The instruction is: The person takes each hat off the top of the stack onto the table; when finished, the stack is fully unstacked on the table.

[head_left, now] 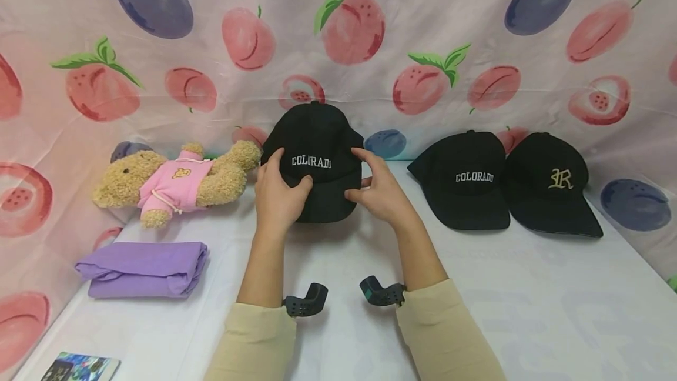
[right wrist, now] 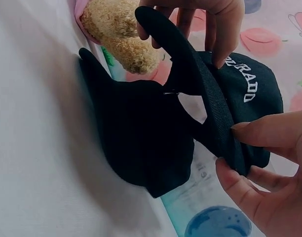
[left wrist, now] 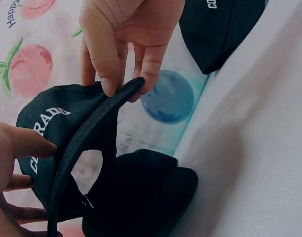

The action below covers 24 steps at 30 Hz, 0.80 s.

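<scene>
Both hands hold up a black cap (head_left: pixel 317 157) lettered COLORADO at the back middle of the white table (head_left: pixel 529 310). My left hand (head_left: pixel 277 193) grips its left side, thumb on the front under the lettering. My right hand (head_left: pixel 378 190) pinches the right edge. In the left wrist view the cap (left wrist: pixel 77 148) shows its underside and back strap; the right hand (left wrist: pixel 121 44) pinches the rim at top, the left hand (left wrist: pixel 13 153) holds the crown. In the right wrist view the right hand (right wrist: pixel 269 168) and the left hand (right wrist: pixel 205 19) clasp opposite sides of the cap (right wrist: pixel 141 133).
A teddy bear (head_left: pixel 174 181) in a pink top lies left of the cap. A folded purple cloth (head_left: pixel 143 269) sits front left. To the right lie two more black caps, one lettered COLORADO (head_left: pixel 465 187), one with a gold emblem (head_left: pixel 550 187). A card (head_left: pixel 79 367) lies at the near left edge.
</scene>
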Tool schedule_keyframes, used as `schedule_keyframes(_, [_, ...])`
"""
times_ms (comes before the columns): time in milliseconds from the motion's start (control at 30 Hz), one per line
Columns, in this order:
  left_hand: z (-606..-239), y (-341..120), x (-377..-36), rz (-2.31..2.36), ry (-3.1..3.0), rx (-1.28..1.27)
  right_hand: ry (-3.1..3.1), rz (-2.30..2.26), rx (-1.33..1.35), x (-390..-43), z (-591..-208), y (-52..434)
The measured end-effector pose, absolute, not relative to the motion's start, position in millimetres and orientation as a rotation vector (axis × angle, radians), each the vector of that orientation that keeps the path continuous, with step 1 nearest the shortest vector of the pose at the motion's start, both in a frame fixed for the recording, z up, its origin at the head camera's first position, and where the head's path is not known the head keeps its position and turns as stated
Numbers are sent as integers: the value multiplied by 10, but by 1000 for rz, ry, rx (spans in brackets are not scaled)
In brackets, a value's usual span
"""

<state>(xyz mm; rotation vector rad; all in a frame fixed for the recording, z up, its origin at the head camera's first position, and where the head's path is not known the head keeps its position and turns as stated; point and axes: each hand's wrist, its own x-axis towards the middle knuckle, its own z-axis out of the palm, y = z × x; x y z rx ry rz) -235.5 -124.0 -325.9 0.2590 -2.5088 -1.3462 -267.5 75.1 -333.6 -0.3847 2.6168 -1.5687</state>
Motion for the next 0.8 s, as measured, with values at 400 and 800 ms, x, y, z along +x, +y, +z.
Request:
schedule_keyframes(400, [-3260,-1186,-2353,-1343,-2509,238,2630,-1546,-399,-2671,-3323,813])
schedule_keyframes(800, [-3246,-1137,-2337,-1334,-2509,236,2649,-1514,-403,-2672,-3294,852])
